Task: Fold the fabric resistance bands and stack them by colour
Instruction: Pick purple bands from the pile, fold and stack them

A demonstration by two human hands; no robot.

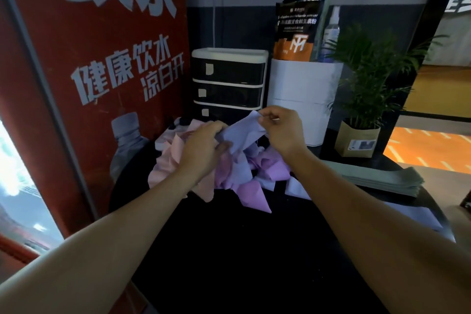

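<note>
- Left hand (pixel 204 146) grips one end of a lilac band (pixel 242 132).
- Right hand (pixel 283 129) pinches its other end.
- Band is raised above the heap (pixel 229 173) under both hands.

Bare black worktop (pixel 229 250) lies open in front. Behind it a loose band heap (pixel 229 168) blocks the way; drawer unit (pixel 228 79), white bin (pixel 303 99) and potted plant (pixel 362 109) line the back.

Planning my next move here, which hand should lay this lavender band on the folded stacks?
Probably the right hand: it pinches the lavender band's upper corner, and the folded stacks lie on its side. The left hand grips the band over the pile.
</note>
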